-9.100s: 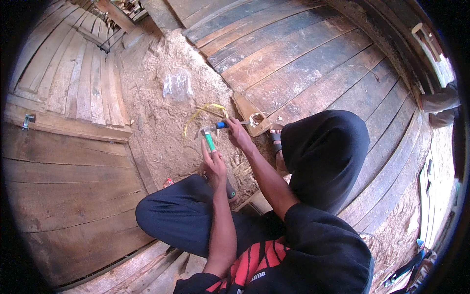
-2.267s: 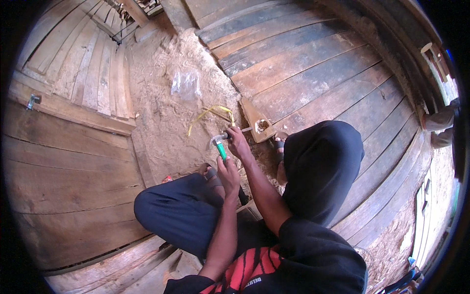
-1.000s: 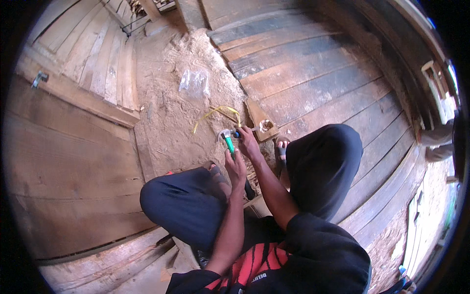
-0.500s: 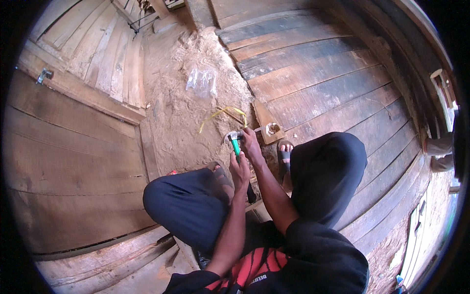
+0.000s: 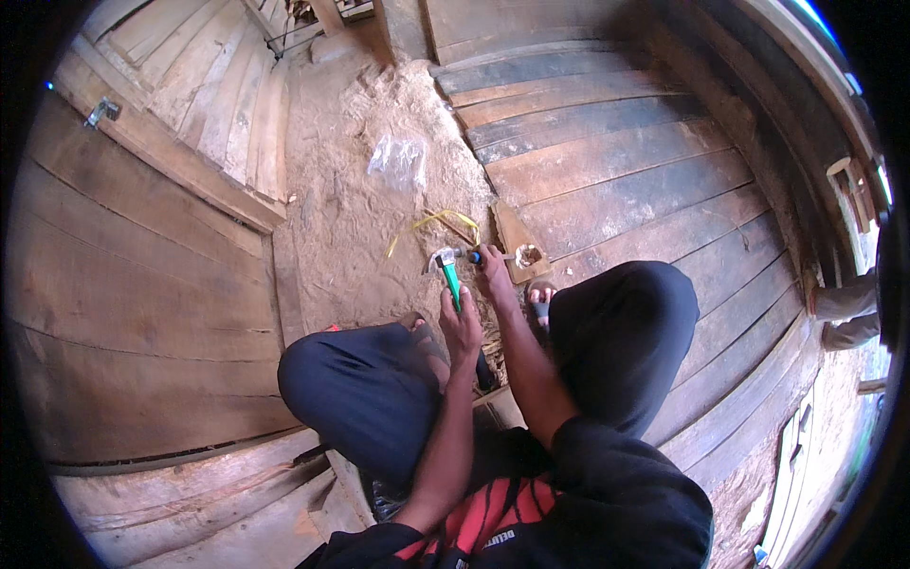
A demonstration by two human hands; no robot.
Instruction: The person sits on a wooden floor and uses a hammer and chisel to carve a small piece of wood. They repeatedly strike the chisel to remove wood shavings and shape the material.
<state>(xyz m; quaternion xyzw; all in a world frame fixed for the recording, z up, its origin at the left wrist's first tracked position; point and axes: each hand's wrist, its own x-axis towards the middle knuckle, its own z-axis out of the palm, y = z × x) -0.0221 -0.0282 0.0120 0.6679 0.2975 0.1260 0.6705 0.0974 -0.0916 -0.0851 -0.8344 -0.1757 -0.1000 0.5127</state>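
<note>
My left hand (image 5: 462,324) is closed around the green handle of a claw hammer (image 5: 451,282). The hammer's metal head lies just left of the blue end of a chisel (image 5: 476,257); whether they touch I cannot tell. That chisel is gripped in my right hand (image 5: 493,273), its blade pointing right over a wooden piece (image 5: 513,228). A rough pale hollow (image 5: 528,256) is cut in the piece's near end, close to the blade tip. The piece rests on the ground beside my right foot.
A yellow strap (image 5: 409,230) curls on the sandy ground beyond my hands. Farther off lies a clear plastic bag (image 5: 398,163). Wooden planks (image 5: 626,180) cover the right side, and a wooden panel (image 5: 142,313) stands at left. Another person's feet (image 5: 846,303) show at the right edge.
The hammer head has shifted slightly left, and more of the chisel's blue end shows. Both hands keep their grips. The view has tilted a little.
</note>
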